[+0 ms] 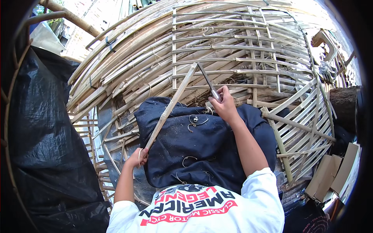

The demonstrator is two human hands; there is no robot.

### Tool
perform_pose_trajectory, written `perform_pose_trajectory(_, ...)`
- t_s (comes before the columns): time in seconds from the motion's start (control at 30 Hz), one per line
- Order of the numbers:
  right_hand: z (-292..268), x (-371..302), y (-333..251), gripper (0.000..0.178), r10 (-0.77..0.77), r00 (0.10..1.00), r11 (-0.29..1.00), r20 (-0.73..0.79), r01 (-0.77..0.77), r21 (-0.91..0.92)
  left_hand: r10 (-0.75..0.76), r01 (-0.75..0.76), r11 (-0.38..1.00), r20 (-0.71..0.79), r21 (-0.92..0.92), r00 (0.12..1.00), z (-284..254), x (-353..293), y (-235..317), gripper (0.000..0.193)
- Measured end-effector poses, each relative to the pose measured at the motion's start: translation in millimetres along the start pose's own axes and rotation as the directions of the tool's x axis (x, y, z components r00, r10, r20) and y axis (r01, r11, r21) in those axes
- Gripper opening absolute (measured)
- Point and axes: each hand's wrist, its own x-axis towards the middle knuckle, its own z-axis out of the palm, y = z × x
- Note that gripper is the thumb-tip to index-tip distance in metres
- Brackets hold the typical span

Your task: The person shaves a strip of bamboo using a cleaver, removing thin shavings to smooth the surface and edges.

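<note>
My left hand [139,157] is closed round the lower end of a pale bamboo strip [169,108], which slants up and away to the right over my lap. In my right hand [225,104] is a knife [210,84], gripped by its handle. The blade points up and to the left, and its tip meets the far end of the strip. Below both hands a dark cloth [186,143] covers my lap, with a few thin curled shavings [190,158] lying on it.
Long split bamboo strips [143,54] are stacked ahead of me. A bamboo lattice [225,48] lies over them, and another slatted bamboo frame [303,128] stands at the right. Black plastic sheeting [46,128] hangs at the left. A cardboard box [330,171] sits at the lower right.
</note>
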Motion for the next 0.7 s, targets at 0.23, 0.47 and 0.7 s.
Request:
perform_pose_trajectory(0.23, -16, -7, -11, 0.019, 0.018, 0.999, 0.942, 0.033, -0.028, 0.333, 0.121, -0.115, 0.992, -0.171, 0.044, 0.978, 21, -15, -11, 0.055)
perform_pose_trajectory(0.47, -15, -9, -16, 0.024, 0.032, 0.998, 0.897, 0.061, -0.056, 0.438, 0.358, -0.269, 0.909, -0.266, 0.319, 0.895, 17, -29, -9, 0.045)
perform_pose_trajectory(0.7, -12, -12, -21, 0.025, -0.020, 0.997, 0.927, 0.068, -0.007, 0.374, 0.514, -0.278, 0.784, -0.330, 0.554, 0.792, 33, -33, -6, 0.040)
